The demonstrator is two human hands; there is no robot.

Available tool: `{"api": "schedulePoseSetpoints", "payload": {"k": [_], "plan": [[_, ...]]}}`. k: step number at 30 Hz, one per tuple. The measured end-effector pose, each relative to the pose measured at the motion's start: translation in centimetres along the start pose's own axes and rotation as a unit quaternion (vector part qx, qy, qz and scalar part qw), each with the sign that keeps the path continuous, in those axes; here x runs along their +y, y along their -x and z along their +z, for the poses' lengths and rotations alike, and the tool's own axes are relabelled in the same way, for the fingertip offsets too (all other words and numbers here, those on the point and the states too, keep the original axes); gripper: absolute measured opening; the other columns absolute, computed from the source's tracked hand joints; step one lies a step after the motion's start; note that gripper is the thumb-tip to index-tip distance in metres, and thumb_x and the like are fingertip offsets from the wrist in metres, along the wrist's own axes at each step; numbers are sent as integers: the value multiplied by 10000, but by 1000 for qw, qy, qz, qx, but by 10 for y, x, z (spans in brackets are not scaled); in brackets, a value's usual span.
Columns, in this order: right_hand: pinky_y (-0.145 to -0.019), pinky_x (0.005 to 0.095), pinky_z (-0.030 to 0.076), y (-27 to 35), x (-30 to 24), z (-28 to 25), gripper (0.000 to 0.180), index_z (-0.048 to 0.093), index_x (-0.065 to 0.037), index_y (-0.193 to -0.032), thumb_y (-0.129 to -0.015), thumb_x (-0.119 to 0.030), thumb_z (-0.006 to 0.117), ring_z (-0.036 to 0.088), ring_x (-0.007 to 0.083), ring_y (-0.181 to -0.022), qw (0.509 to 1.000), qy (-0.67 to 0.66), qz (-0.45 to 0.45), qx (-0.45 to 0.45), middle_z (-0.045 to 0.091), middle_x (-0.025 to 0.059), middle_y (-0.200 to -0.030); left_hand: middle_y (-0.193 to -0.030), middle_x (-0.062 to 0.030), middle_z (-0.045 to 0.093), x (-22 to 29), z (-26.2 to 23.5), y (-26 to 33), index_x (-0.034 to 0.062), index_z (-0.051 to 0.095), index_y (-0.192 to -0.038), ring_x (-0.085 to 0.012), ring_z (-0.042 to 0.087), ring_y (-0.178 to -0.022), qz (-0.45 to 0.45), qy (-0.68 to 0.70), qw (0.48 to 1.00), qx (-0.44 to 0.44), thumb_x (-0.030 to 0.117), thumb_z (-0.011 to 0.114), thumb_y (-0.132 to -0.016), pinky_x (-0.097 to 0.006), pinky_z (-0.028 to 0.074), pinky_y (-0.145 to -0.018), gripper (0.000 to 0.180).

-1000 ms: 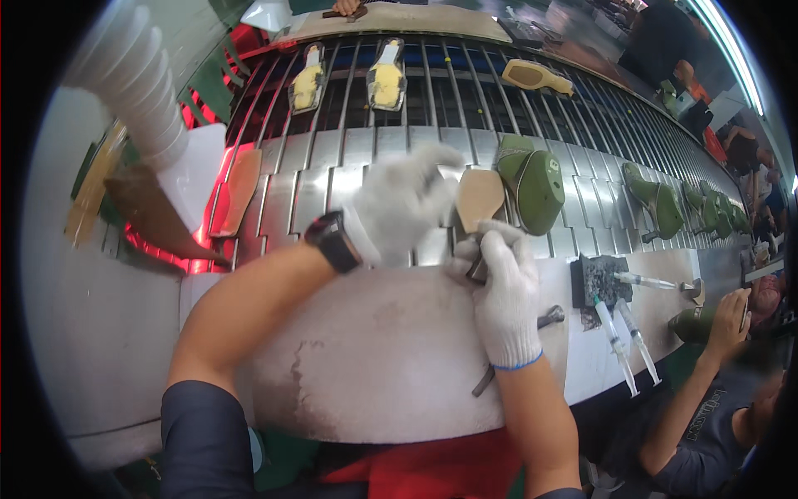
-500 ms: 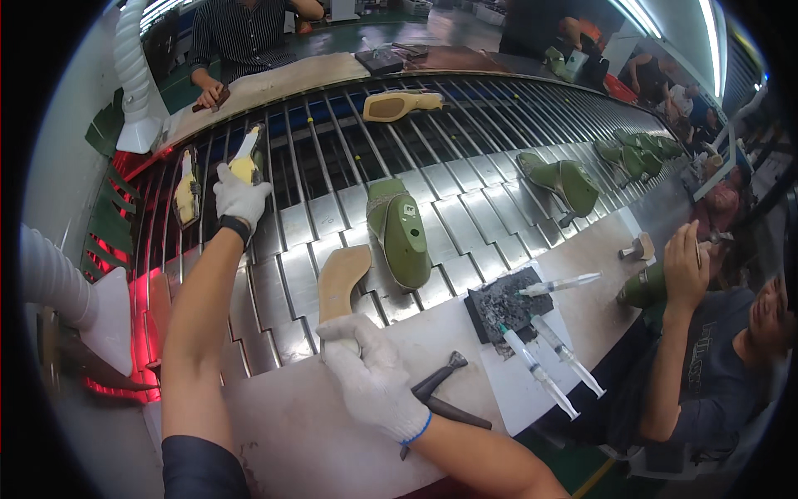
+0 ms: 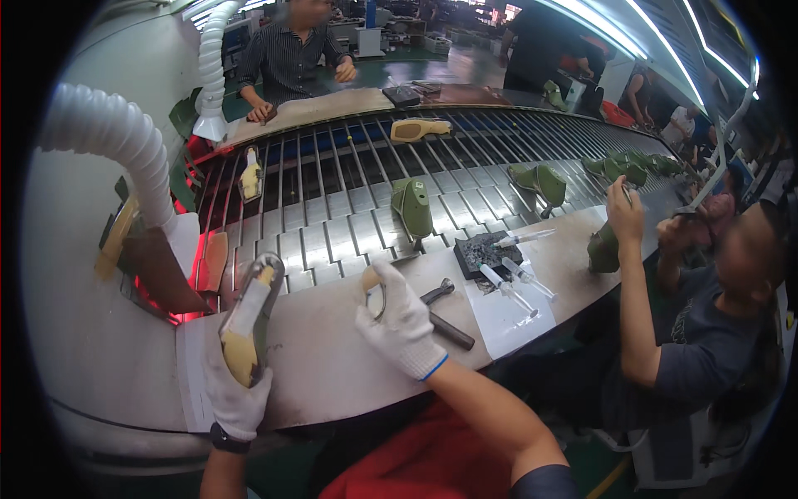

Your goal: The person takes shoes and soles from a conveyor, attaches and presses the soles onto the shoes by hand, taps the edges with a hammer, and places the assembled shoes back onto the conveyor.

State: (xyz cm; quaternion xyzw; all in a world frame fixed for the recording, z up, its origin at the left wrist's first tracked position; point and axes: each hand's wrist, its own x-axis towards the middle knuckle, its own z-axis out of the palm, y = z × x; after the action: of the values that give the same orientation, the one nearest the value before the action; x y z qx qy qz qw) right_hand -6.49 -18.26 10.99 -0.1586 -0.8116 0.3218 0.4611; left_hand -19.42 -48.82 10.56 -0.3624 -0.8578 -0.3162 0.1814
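My left hand (image 3: 235, 391), white-gloved with a dark band at the wrist, is wrapped round a shoe last (image 3: 243, 337) near the bench's front left. The last is tilted with its underside up, showing a yellow bottom and a whitish strip inside a dark rim. My right hand (image 3: 402, 326), also gloved, is closed on a tan shoe sole (image 3: 372, 293) above the bench; the sole is turned nearly edge-on and partly hidden by the fingers. Just right of that hand, a black-headed hand tool (image 3: 449, 328) lies on the bench.
Beyond the bench (image 3: 320, 366) runs a slatted conveyor (image 3: 332, 241) carrying green shoe lasts (image 3: 412, 208) and yellow-bottomed ones (image 3: 251, 175). Several syringes (image 3: 509, 291) lie by a dark block (image 3: 482, 252). White ducts (image 3: 116, 137) hang at left. A co-worker (image 3: 706, 333) sits close at right; another stands across.
My left hand has lifted a yellow-bottomed last off the conveyor and brought it near. My right hand still holds the sole, now turned edge-on. The view has shifted.
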Motion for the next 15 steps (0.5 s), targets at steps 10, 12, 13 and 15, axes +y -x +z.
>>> {"api": "schedulePoseSetpoints", "payload": {"k": [10,12,13,15], "plan": [[-855,474,602,-3,-67,-19,307,742,-54,-1101,-948,-320,756,748,337,-1013,782,310,-204,-501,746,159,-1005,-1296,-195,702,-11,-72,58,-65,606,-1393,-247,721,-1160,-202,255,941,-91,-58,845,-809,-389,599,-1003,631],[-891,461,611,17,-51,-6,350,762,-46,-1145,-981,-355,761,761,335,-988,924,117,-102,-350,767,157,-1037,-1230,-167,726,6,-91,36,-43,624,-1338,-229,736,-1097,-148,261,952,-56,-78,831,-822,-381,602,-990,557],[-883,434,615,18,-62,0,345,778,-36,-1143,-1018,-357,752,772,339,-927,946,-18,35,-322,786,154,-1023,-1180,-131,737,24,-93,20,-29,628,-1328,-206,737,-1053,-185,329,926,-2,-100,810,-836,-373,602,-976,529],[-763,379,578,46,-57,26,331,771,-13,-1017,-1047,-340,741,719,221,-773,954,-155,185,-180,758,127,-860,-1246,-125,719,39,-100,-6,-27,612,-1364,-203,709,-1156,-157,365,917,40,-66,802,-884,-368,577,-1029,517]]}}
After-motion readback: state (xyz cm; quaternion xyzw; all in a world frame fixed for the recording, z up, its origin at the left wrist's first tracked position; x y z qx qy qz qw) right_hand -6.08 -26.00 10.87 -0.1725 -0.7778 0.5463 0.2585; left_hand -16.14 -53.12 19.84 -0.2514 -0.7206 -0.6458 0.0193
